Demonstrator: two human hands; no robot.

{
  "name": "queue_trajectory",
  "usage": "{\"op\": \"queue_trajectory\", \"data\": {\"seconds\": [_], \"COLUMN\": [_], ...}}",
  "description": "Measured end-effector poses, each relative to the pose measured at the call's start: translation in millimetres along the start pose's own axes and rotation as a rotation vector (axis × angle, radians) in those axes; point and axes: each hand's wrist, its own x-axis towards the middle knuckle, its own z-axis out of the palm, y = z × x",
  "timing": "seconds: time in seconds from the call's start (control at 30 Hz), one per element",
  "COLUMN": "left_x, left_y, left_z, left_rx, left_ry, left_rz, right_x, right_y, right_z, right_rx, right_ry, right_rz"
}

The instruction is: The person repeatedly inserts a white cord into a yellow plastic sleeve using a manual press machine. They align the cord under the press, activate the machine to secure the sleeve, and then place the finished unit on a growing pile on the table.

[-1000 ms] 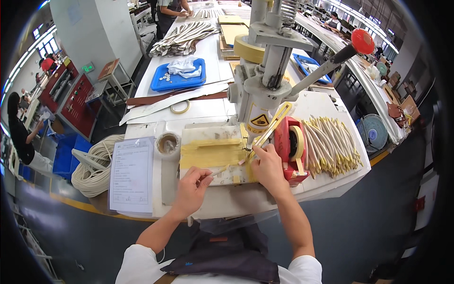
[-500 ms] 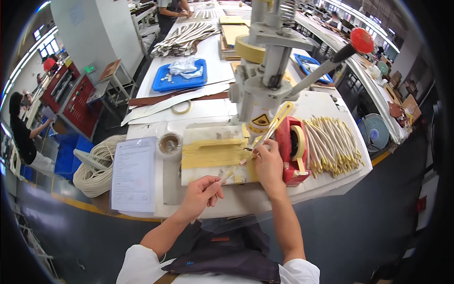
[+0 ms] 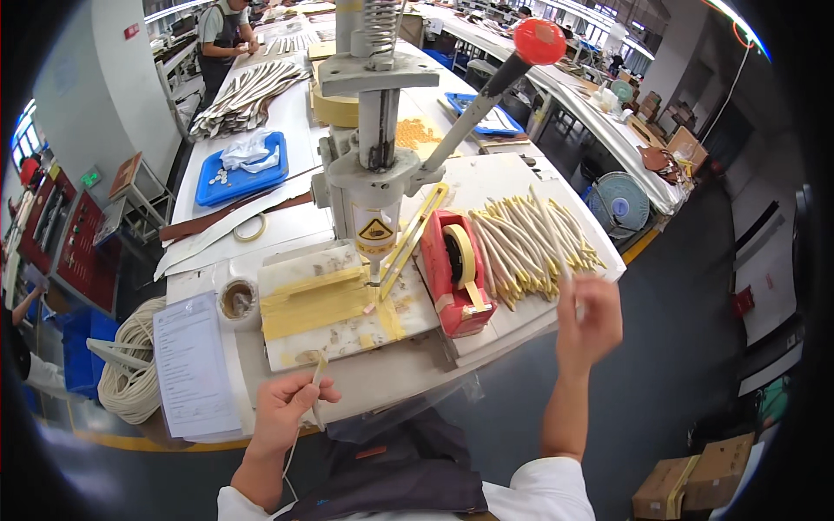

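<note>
My left hand point(image 3: 285, 406) is closed on a pale cord point(image 3: 319, 382) with a yellowish end, at the near edge of the bench; a thin length trails below it. My right hand point(image 3: 591, 319), slightly blurred, is raised on the right with its fingers pinched on a short white cord piece point(image 3: 551, 233). That piece stands in front of a pile of cut cords with yellow-taped ends point(image 3: 521, 247). Between the hands are a red tape dispenser point(image 3: 465, 321) with a yellow roll and a white block with yellow tape strips point(image 3: 317, 304).
Behind the block rises a grey hand press point(image 3: 369, 191) with a red-knobbed lever point(image 3: 539, 42). A yellow ruler-like strip point(image 3: 415, 234) leans beside it. Further left are a tape roll point(image 3: 239, 300), a printed sheet point(image 3: 198, 369), a coil of cord point(image 3: 132, 365) and a blue tray point(image 3: 241, 174).
My right hand has left the press area and moved right past the dispenser to the cord pile, where it now holds a cord piece. My left hand has drawn nearer to me. The view has turned right.
</note>
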Motion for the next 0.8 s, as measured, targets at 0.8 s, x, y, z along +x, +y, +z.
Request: {"op": "queue_trajectory", "data": {"seconds": [0.8], "left_x": [-14.9], "left_y": [14.8], "left_z": [25.7], "left_rx": [0.294], "left_ry": [-0.198], "left_rz": [-0.009], "right_x": [-86.2], "right_y": [-85.5], "right_z": [99.4], "right_rx": [1.006], "right_ry": [-1.191], "right_rz": [0.851]}}
